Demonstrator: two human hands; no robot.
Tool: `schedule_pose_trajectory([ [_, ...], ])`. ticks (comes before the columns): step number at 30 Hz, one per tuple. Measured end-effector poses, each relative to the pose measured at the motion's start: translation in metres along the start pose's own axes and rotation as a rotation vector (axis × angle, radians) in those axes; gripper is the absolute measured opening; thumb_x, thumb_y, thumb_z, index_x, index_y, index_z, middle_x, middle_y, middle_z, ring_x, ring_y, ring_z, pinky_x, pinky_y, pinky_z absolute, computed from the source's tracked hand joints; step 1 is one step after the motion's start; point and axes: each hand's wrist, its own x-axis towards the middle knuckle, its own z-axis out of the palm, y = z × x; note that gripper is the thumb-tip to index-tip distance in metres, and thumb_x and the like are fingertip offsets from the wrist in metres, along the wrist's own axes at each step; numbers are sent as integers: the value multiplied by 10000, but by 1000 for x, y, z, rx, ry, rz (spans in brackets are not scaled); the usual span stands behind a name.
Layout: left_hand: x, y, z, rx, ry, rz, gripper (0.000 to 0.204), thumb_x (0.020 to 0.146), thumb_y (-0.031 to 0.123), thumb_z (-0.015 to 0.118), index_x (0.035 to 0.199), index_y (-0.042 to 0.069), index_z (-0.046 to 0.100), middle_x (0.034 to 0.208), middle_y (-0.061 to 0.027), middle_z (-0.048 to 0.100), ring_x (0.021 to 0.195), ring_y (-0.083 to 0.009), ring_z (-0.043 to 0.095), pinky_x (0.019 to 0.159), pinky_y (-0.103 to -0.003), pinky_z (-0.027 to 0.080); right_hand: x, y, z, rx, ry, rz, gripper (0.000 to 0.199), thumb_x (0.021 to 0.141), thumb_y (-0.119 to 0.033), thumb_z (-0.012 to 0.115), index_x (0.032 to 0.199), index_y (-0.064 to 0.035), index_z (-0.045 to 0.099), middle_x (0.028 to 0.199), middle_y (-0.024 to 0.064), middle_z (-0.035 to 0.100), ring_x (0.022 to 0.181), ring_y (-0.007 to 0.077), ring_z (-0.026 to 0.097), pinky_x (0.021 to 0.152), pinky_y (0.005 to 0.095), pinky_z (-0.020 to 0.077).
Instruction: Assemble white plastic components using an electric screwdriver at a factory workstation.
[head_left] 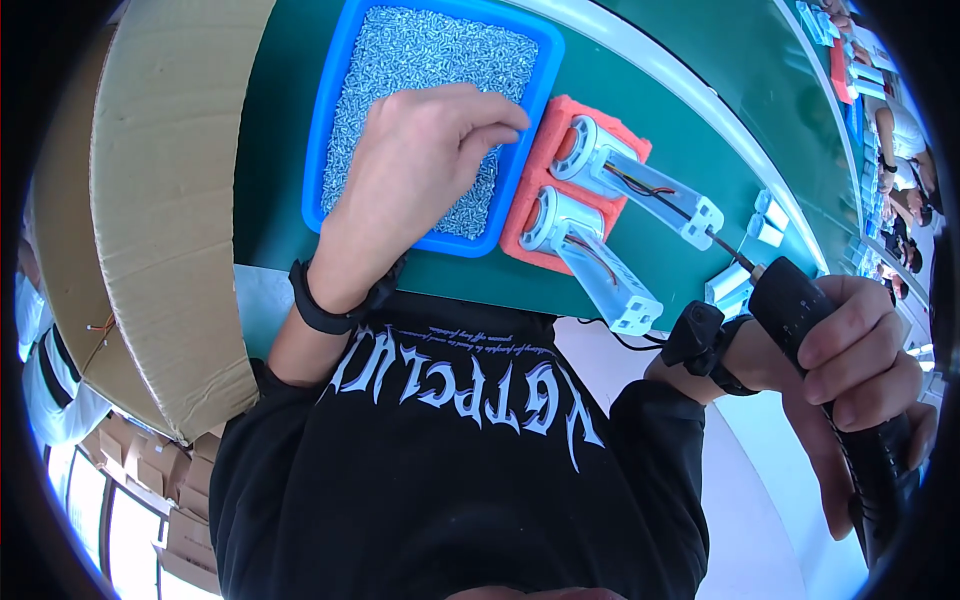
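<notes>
My left hand point(420, 150) is over a blue tray point(552, 70) filled with small silvery screws point(440, 45). Its thumb and fingertips are pinched together near the tray's right rim; whatever may be between them is too small to make out. In my right hand point(850, 365) is a black electric screwdriver point(785, 298), fingers wrapped round its body. The thin bit reaches the end of the farther white plastic housing point(665, 195), which has coloured wires inside. A nearer, similar housing point(610, 280) lies beside it. The round ends of both rest in a red foam holder point(520, 205).
A large cardboard sheet point(170, 200) stands along the left of the green table point(480, 278). More white parts point(768, 218) lie at the right, beside a pale rail point(680, 75). Other people point(900, 130) are at the far right, and cardboard boxes point(150, 465) at the lower left.
</notes>
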Motion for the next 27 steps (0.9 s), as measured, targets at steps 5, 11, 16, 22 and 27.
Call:
schedule_pose_trajectory([
  [5, 12, 14, 23, -273, 50, 107, 149, 733, -39, 670, 863, 26, 698, 790, -80, 672, 719, -160, 646, 641, -246, 504, 5, 0, 0, -14, -29, 24, 579, 763, -482, 697, 1185, -151, 482, 785, 48, 559, 612, 161, 619, 522, 259, 551],
  [11, 16, 15, 53, -627, -71, -11, 193, 720, -45, 684, 899, 27, 688, 778, -53, 638, 713, -122, 597, 663, -226, 479, 1, 10, -11, 62, -102, -6, 628, 767, -495, 686, 1234, -155, 440, 789, 49, 560, 593, 162, 612, 536, 263, 552],
  [16, 20, 6, 59, -578, -37, 56, 239, 712, -57, 671, 919, 59, 691, 761, -70, 637, 679, -146, 630, 584, -242, 493, -7, 15, -3, 55, 105, -41, 666, 656, -684, 640, 1078, -177, 549, 716, -8, 562, 530, 103, 582, 508, 221, 500],
  [22, 16, 10, 53, -528, -45, 90, 208, 721, -58, 670, 903, 40, 696, 794, -74, 651, 699, -135, 623, 613, -236, 490, -14, -19, -28, 145, 119, -133, 671, 591, -774, 635, 903, -179, 634, 649, -52, 578, 483, 70, 563, 497, 192, 476],
  [27, 14, 13, 50, -719, -120, 61, 165, 730, -58, 674, 880, 8, 697, 845, -71, 674, 744, -124, 618, 672, -238, 498, -13, -27, -35, 273, 266, -250, 384, 688, -475, 764, 732, -131, 599, 632, -33, 595, 500, 86, 593, 499, 196, 523],
])
